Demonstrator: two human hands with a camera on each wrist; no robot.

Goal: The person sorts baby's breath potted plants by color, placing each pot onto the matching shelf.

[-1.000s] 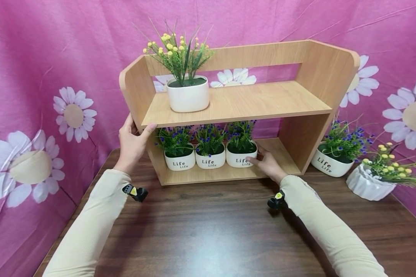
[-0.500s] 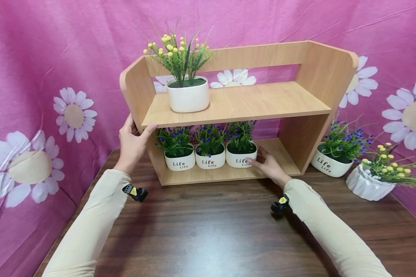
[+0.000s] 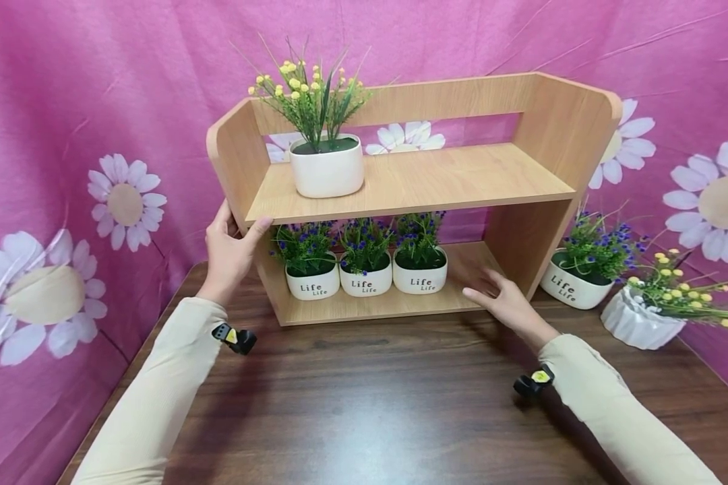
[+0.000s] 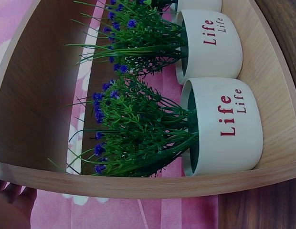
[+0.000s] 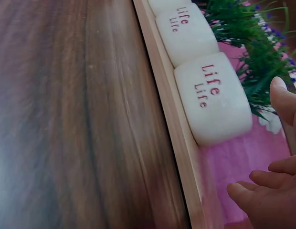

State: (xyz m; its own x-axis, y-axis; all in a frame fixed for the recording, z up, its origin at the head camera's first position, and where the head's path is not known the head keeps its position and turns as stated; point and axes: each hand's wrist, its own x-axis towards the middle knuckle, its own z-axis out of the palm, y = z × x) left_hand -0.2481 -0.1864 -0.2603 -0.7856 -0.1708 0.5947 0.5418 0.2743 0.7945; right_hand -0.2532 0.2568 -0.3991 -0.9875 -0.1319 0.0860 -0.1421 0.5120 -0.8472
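A two-tier wooden shelf [image 3: 425,176] stands on the table. My left hand [image 3: 226,254] grips its left side panel, thumb at the front edge and fingers behind. On the lower tier, three white "Life" pots with blue-flowered plants form a row: a left pot [image 3: 313,285], a middle pot [image 3: 367,280] and a right pot [image 3: 420,276]. My right hand [image 3: 509,304] is apart from the right pot, at the tier's front right, with fingers spread and nothing held. In the right wrist view, the right pot [image 5: 212,102] sits beyond the fingertips. A white pot [image 3: 327,172] with yellow flowers occupies the upper tier.
Right of the shelf, another "Life" pot [image 3: 573,285] with blue flowers stands on the brown wooden table [image 3: 364,391]. Beside it is a fluted white pot [image 3: 640,320] with yellow flowers. A pink cloth [image 3: 158,67] with printed daisies hangs behind.
My right hand has let go of the right "Life" pot and moved right and slightly toward me. The left hand keeps its grip on the shelf.
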